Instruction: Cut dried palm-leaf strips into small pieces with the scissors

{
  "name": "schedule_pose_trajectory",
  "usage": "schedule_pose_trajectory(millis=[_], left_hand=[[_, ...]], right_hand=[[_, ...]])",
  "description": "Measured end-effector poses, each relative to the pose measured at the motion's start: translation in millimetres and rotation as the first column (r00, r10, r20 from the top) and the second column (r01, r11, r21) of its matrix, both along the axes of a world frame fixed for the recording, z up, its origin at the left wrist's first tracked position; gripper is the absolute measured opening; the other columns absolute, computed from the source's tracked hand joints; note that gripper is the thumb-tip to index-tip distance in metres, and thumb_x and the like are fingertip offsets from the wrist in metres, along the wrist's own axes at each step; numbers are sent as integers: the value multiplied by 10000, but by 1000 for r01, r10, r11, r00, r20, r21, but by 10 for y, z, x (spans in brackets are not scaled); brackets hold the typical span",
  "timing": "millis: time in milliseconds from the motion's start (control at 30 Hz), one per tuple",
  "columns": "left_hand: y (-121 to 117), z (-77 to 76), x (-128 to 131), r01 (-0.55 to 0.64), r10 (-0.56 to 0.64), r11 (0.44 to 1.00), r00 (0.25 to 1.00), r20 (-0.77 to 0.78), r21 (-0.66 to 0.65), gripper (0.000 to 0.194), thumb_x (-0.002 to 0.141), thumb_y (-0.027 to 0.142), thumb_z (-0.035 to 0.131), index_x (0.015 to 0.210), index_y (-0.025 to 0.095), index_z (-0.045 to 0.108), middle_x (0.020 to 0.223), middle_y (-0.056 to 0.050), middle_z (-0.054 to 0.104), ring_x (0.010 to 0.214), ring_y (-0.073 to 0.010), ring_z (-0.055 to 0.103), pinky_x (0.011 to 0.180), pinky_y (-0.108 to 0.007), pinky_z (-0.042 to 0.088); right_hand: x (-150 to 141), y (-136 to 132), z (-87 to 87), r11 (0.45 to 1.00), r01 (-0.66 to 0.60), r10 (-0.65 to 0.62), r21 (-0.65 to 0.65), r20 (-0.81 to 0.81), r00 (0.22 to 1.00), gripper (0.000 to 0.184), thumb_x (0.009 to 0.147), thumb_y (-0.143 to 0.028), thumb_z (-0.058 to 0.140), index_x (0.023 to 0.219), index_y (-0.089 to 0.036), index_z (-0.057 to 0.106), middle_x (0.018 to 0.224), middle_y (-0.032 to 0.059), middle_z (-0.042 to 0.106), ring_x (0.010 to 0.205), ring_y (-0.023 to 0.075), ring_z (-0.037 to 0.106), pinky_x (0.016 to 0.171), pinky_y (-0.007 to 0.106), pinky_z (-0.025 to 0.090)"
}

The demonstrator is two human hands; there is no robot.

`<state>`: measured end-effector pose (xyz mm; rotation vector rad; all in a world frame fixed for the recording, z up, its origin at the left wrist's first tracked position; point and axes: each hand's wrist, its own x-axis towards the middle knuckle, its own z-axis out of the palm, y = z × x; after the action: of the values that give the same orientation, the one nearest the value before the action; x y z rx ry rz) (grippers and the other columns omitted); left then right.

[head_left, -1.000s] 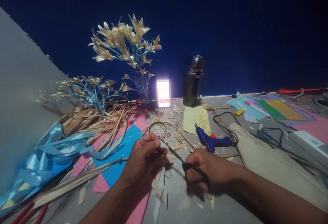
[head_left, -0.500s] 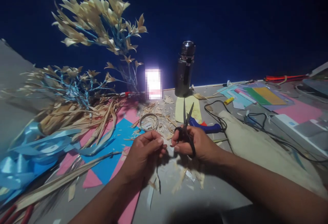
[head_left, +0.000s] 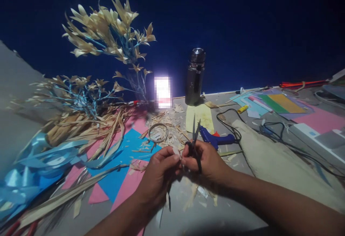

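Observation:
My right hand (head_left: 211, 161) is wrapped round black-handled scissors (head_left: 193, 131); their blades point up and away, slightly apart. Its thumb and forefinger also pinch close to the left fingertips. My left hand (head_left: 161, 166) is closed in a pinch, its fingertips meeting those of the right. A small pale bit shows there, too small to name, and the fingers hide most of it. Below the left hand hangs a thin dark strand (head_left: 169, 200); its upper end is hidden. Beyond the hands lie a round ring of tape (head_left: 167, 132) and a blue glue gun (head_left: 219, 139).
Dried husk flowers on blue stems (head_left: 107, 31) stand at back left, above light-blue ribbon (head_left: 45, 157). A dark flask (head_left: 194, 81) stands near the blurred bright screen (head_left: 162, 92). Husk scraps litter the grey table. A beige cloth (head_left: 272, 164) and black cord (head_left: 280, 135) lie right.
Both hands' fingertips have come together, where a small gap stood between them. The scissor blades are closer together. The whole view has shifted slightly.

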<state>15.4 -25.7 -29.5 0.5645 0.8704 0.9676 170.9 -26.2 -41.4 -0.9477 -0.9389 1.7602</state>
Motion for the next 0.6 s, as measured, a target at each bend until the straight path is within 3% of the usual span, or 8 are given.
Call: schedule_pose_trajectory(millis=[100, 267, 400, 600], left_hand=[[3, 41, -7, -90, 93, 993, 995, -34, 70, 207, 693, 191, 786, 725, 168, 582, 660, 6, 654, 533, -97, 560, 520, -204, 405], [-9, 122, -12, -204, 219, 970, 969, -114, 128, 221, 691, 175, 756, 716, 193, 537, 665, 7, 671, 589, -130, 610, 547, -216, 438], [-14, 143, -28, -206, 225, 969, 963, -150, 134, 214, 677, 151, 734, 706, 197, 527, 607, 17, 654, 560, -125, 591, 550, -216, 445], [-11, 129, -42, -198, 221, 969, 962, -158, 147, 212, 676, 148, 732, 703, 192, 527, 595, 12, 653, 556, -120, 584, 554, -213, 443]], right_hand=[[50, 21, 46, 986, -159, 165, -51, 175, 971, 371, 675, -375, 863, 770, -145, 587, 659, -8, 628, 542, 92, 562, 507, 189, 436], [85, -3, 118, 911, -389, 412, -137, 325, 851, 351, 779, -452, 732, 694, -158, 559, 598, -3, 628, 428, 69, 471, 390, 173, 329], [76, -26, 162, 899, -414, 436, -147, 406, 803, 303, 786, -408, 699, 666, -155, 581, 576, -10, 631, 407, 66, 475, 375, 166, 312], [64, -19, 130, 901, -392, 433, -183, 365, 824, 283, 763, -310, 692, 572, -164, 543, 471, -32, 588, 342, 49, 407, 336, 167, 248]])
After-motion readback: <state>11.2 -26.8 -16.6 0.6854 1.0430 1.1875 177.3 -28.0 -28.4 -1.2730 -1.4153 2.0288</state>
